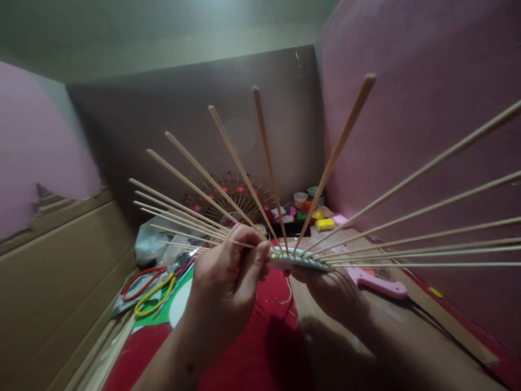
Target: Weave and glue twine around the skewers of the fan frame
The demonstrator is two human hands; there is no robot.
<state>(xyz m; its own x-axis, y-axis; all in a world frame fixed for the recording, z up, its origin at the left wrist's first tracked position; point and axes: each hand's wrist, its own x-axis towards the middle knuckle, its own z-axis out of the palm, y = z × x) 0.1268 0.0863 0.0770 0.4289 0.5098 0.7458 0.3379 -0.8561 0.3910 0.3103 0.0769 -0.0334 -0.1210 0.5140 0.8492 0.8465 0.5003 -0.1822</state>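
I hold up a round woven base with several thin wooden sticks fanning out from it like spokes. My left hand is closed, its fingers pinched on a stick at the base's left side. My right hand is under the base, fingers curled up round it and holding it from below. A thin pale cord hangs below the base.
A red cloth covers the work surface. Red and yellow handled scissors lie at left, a pink tool with a black cable at right. A finished spoked piece with red flowers, coloured clay blocks and cups stand at the back. Cardboard walls close in.
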